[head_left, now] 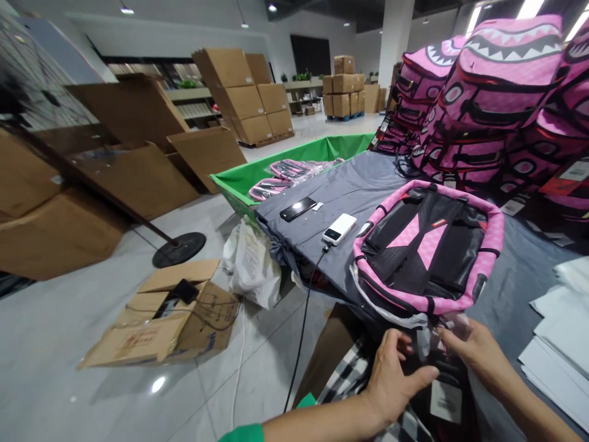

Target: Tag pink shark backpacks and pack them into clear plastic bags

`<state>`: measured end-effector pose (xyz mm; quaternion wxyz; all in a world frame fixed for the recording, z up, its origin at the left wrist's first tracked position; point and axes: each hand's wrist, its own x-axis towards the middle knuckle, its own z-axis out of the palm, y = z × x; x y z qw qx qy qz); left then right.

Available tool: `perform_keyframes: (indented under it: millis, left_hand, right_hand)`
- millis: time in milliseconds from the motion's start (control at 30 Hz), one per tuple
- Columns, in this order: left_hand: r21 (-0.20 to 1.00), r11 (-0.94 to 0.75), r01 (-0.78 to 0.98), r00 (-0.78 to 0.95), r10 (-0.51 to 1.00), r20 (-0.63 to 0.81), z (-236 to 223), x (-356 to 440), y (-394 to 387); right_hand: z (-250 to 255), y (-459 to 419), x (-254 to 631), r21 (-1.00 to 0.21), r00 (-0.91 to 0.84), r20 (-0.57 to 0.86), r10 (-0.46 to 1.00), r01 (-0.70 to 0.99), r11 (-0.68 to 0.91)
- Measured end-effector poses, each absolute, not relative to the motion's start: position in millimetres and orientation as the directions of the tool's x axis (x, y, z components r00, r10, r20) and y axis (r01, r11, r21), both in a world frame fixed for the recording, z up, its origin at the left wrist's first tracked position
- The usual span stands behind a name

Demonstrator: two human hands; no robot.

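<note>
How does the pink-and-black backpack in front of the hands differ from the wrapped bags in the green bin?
Covering: the front backpack has its strap side bare, with plastic along its near edge; the wrapped bags are covered in clear film.
Place: the front backpack lies on the grey cloth; the wrapped bags lie in the green bin.
Shared: pink edging around dark middles.

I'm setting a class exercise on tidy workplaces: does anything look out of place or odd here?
Yes: on the floor, a small carton lies with flaps splayed and a thin cable across it, looking untidy. A black cable also dangles from the power bank off the table, a possible snag.
</note>
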<state>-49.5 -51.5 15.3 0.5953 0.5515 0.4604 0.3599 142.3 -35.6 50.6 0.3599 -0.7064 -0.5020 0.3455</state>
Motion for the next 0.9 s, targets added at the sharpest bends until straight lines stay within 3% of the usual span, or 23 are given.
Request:
perform_keyframes:
  millis: [100, 267, 433, 500, 567, 700, 800, 900]
  left_hand:
    - [0.966, 0.234, -0.112, 0.316, 0.93, -0.189, 13, -27, -49]
    - [0.8, 0.451, -0.395, 0.152, 0.891, -0.428, 4, 10, -44]
    - [0.691, 0.565, -0.45, 0.053, 0.79, -0.611, 5, 11, -44]
    - [0.645, 0.601, -0.472, 0.069, 0.755, -0.652, 10, 12, -38]
    - [0.575, 0.656, -0.488, 0.09, 0.694, -0.715, 15, 16, -29]
    - [0.477, 0.722, -0.501, 0.097, 0.595, -0.798, 24, 24, -14]
    - [0.439, 0.688, -0.578, 0.143, 0.615, -0.775, 30, 23, -15]
    - [0.396, 0.631, -0.667, 0.216, 0.673, -0.707, 33, 18, -21]
  right_hand:
    - [53, -37, 141, -0.861, 0.263, -0.107, 0.959, 0.457, -0.221]
    - [52, -39, 141, -0.857, 0.224, -0.093, 0.97, 0.478, -0.193]
    - [47, -42, 154, -0.833, 0.145, -0.116, 0.983, 0.524, -0.176]
    - [48, -45, 161, -0.79, 0.139, -0.043, 0.989, 0.602, -0.119]
    - [53, -48, 164, -0.673, 0.155, 0.142, 0.978, 0.74, -0.02]
    - [74, -53, 157, -0.188, -0.003, 0.513, 0.859, 0.975, 0.115]
    - [88, -52, 144, 0.087, -0.206, 0.557, 0.804, 0.978, 0.19]
    - [89, -51, 129, 0.24, -0.317, 0.553, 0.771, 0.946, 0.217]
